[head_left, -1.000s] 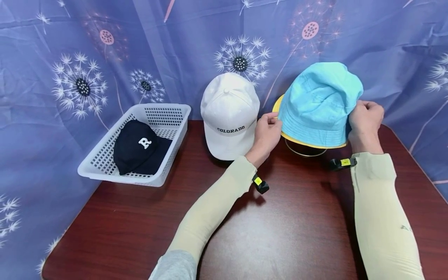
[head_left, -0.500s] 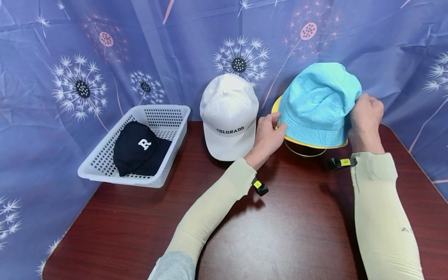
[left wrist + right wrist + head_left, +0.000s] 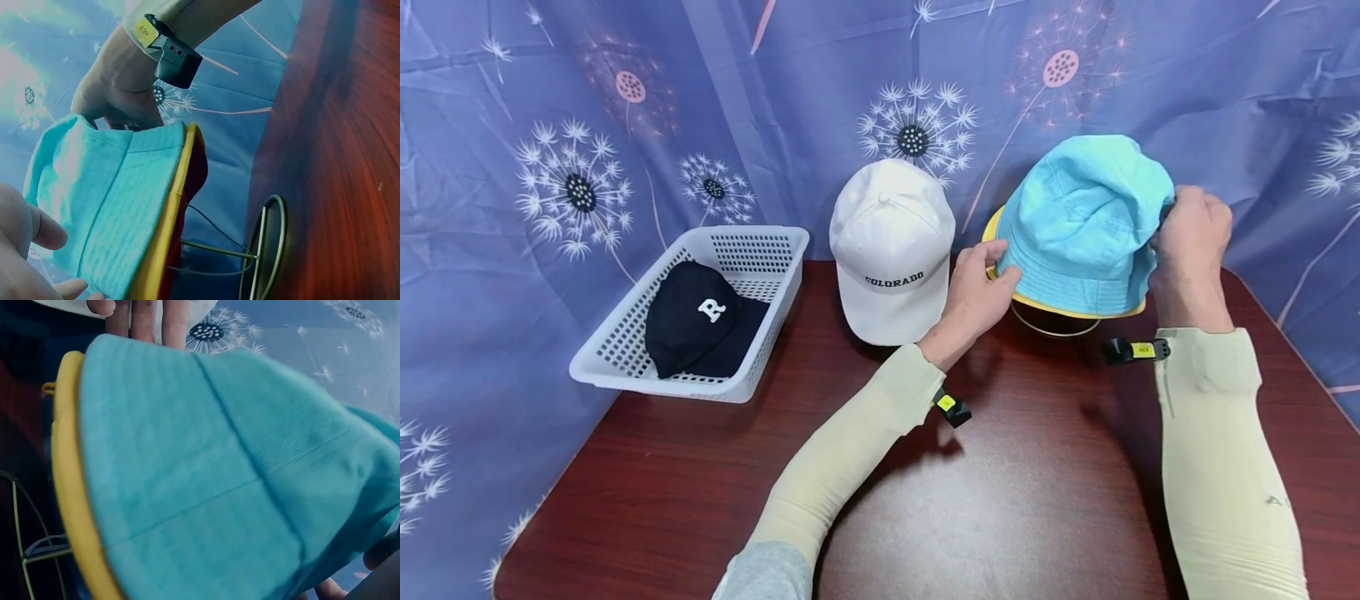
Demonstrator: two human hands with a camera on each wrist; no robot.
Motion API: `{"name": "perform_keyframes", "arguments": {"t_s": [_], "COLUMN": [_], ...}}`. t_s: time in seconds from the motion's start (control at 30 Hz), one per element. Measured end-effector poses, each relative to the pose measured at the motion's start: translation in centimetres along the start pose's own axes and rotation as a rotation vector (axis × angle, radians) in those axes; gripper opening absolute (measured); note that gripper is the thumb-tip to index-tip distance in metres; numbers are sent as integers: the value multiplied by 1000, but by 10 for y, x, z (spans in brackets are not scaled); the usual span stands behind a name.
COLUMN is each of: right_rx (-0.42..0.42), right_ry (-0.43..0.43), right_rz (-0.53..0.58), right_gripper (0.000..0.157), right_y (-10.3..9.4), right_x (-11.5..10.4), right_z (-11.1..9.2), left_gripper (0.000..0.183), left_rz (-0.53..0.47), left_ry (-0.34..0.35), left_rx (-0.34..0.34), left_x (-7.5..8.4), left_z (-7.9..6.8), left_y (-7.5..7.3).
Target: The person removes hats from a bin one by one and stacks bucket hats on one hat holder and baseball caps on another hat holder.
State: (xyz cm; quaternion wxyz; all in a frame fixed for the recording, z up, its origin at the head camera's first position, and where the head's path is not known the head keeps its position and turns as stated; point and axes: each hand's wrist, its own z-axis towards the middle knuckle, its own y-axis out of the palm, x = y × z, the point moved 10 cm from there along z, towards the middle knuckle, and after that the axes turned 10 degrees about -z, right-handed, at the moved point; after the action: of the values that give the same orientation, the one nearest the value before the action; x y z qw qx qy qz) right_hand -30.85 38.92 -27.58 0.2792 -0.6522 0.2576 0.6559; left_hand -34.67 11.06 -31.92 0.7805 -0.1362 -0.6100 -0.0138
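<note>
A light blue bucket hat (image 3: pixel 1086 233) with a yellow inner edge sits on a wire stand (image 3: pixel 253 256) at the back right. My left hand (image 3: pixel 976 287) is at its left brim, fingers fairly straight and the thumb apart from them. In the right wrist view, those fingers (image 3: pixel 144 324) reach down to the brim. My right hand (image 3: pixel 1195 242) has curled fingers and pinches the hat's right side; its fingertips are mostly hidden by the cloth. Just left of my left wrist stands a white cap (image 3: pixel 891 242) lettered COLORADO.
A white plastic basket (image 3: pixel 591 371) at the left holds a black cap (image 3: pixel 688 312) marked R. Everything stands on a dark red-brown table (image 3: pixel 700 500). Behind it hangs a purple-blue curtain (image 3: pixel 805 100) with dandelion prints.
My right hand has shifted slightly up and right at the hat's side. My left thumb has spread from the index finger at the brim. The hat has barely moved.
</note>
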Motion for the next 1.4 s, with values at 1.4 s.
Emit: {"name": "perform_keyframes", "arguments": {"t_s": [1.4], "right_rx": [63], "right_ry": [-481], "right_rz": [-271], "right_gripper": [25], "right_y": [19], "right_x": [-87], "right_z": [-87], "left_gripper": [24], "left_rz": [-237], "left_ry": [268], "left_rx": [-131], "left_x": [72], "left_z": [-35], "left_y": [-45]}}
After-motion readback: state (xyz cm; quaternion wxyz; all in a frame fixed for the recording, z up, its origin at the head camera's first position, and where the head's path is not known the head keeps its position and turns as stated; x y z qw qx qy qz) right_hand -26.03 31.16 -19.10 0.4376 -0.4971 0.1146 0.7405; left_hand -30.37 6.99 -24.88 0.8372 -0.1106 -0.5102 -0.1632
